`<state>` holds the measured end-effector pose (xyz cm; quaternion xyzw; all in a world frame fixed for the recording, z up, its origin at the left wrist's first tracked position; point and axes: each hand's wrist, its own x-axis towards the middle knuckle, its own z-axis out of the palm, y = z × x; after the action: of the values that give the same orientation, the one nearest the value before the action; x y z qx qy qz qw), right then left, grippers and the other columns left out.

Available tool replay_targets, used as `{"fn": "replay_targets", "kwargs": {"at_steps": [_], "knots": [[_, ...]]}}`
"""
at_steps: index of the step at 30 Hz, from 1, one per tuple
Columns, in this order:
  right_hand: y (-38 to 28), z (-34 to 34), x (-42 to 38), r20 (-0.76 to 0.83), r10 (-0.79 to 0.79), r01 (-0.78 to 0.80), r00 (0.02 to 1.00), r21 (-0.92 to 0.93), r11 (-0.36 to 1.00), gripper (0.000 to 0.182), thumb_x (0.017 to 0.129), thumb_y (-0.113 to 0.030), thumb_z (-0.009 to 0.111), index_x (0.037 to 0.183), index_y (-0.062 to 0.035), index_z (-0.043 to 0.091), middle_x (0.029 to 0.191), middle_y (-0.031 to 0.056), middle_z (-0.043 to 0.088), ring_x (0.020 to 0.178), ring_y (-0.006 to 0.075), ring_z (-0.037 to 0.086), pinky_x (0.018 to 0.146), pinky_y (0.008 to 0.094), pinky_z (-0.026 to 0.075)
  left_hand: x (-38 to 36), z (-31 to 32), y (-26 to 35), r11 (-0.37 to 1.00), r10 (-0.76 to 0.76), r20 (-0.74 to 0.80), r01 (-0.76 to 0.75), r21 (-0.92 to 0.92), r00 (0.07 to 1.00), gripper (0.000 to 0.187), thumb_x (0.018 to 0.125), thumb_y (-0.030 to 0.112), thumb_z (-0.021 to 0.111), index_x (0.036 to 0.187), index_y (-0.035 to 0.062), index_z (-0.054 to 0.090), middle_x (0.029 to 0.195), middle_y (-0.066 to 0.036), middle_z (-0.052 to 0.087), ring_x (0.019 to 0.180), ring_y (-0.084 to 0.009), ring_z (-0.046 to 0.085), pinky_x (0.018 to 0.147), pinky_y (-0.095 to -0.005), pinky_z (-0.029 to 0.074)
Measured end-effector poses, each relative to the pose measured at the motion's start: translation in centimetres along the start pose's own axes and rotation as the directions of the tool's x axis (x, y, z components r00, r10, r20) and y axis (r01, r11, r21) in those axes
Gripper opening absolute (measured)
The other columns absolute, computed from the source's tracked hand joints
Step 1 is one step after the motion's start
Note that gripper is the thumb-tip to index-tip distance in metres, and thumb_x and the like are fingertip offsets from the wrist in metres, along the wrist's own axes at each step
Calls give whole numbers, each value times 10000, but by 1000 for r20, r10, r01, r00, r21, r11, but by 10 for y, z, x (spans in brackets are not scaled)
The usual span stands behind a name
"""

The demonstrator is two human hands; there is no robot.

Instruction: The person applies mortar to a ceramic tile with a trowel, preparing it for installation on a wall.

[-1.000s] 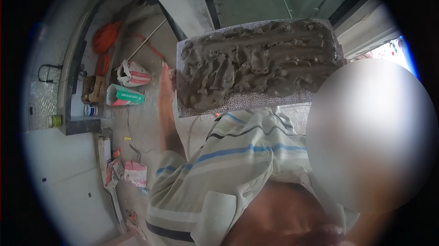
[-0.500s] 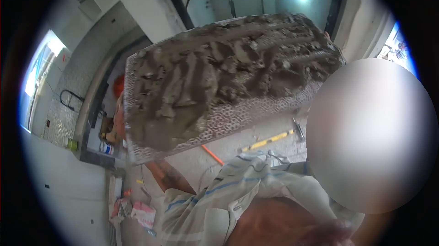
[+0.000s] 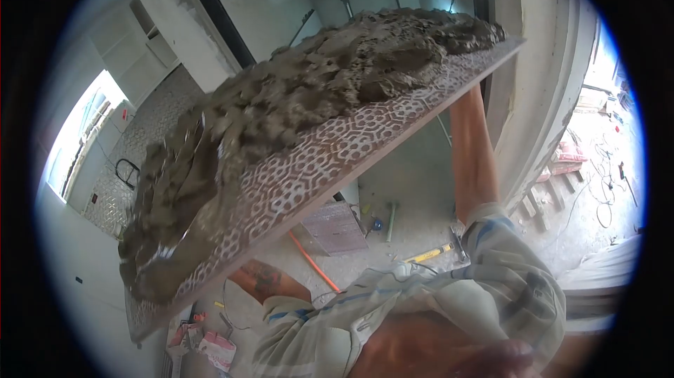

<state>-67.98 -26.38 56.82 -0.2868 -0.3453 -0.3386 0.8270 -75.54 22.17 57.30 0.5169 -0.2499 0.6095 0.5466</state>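
Note:
A large tile [image 3: 309,178] with a honeycomb-patterned back hangs tilted in front of me, its right end higher. Thick grey-brown mortar [image 3: 281,100] covers most of that back, leaving a bare strip along the lower edge. My left forearm [image 3: 265,282] reaches behind the tile's lower left part, and my right forearm [image 3: 474,150] rises behind its right end. The tile hides both hands and their fingers; it is held up in the air between them.
A dark door frame [image 3: 217,9] stands behind the tile. On the floor lie a yellow level [image 3: 430,253], an orange strip [image 3: 312,262], a patterned panel [image 3: 335,229] and pink-and-white bags [image 3: 216,350]. Cables [image 3: 605,188] and red bags [image 3: 565,157] are at the right.
The tile's left end has swung down and left, so it slopes more steeply. My right forearm has come into view, while the fingers at the tile's left edge are now hidden.

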Motion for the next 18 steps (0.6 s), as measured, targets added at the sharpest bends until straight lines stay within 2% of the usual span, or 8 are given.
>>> {"fn": "replay_targets", "kwargs": {"at_steps": [8,11,13,14,15,18], "knots": [[37,-3,65,87,-124,130,988,-65,989,513,950,-425,397,1275,-31,441,1103,153,573,1073,311,547,965,507,418,11,-3,0,981,180,-291,-148,127,940,451,866,183,573,1251,-24,464,1153,-161,565,1008,-256,584,875,-349,480],[36,11,91,-88,-128,108,988,-205,973,603,930,-575,313,1256,-77,411,1202,100,514,1150,280,482,972,500,411,14,-1,-5,966,239,-364,-183,180,900,470,858,177,590,1264,-17,455,1167,-161,558,1017,-258,580,877,-348,481],[47,8,106,156,-265,308,951,-462,832,604,932,-577,294,1270,-87,398,1241,93,494,1171,274,467,985,500,403,12,8,-14,960,275,-344,-233,158,898,423,881,167,559,1253,-13,471,1124,-149,572,997,-251,580,858,-353,491],[52,5,108,169,-274,322,947,-468,823,592,933,-565,302,1272,-89,399,1244,96,492,1171,275,467,985,497,405,12,13,-18,955,292,-333,-257,146,896,400,892,162,544,1247,-10,479,1103,-143,579,987,-247,580,848,-355,495],[58,3,100,142,-247,284,959,-412,866,581,933,-553,311,1274,-91,401,1248,99,491,1172,276,468,984,495,407,9,12,-22,961,270,-319,-234,149,908,399,894,163,542,1246,-12,480,1104,-144,579,988,-246,580,848,-353,495],[70,-22,33,-39,-78,74,996,-93,993,549,934,-516,336,1279,-96,407,1258,109,487,1173,280,469,981,486,412,-5,10,-37,981,166,-238,-136,135,957,395,898,165,534,1243,-19,480,1106,-146,580,989,-243,580,848,-345,494]]}}
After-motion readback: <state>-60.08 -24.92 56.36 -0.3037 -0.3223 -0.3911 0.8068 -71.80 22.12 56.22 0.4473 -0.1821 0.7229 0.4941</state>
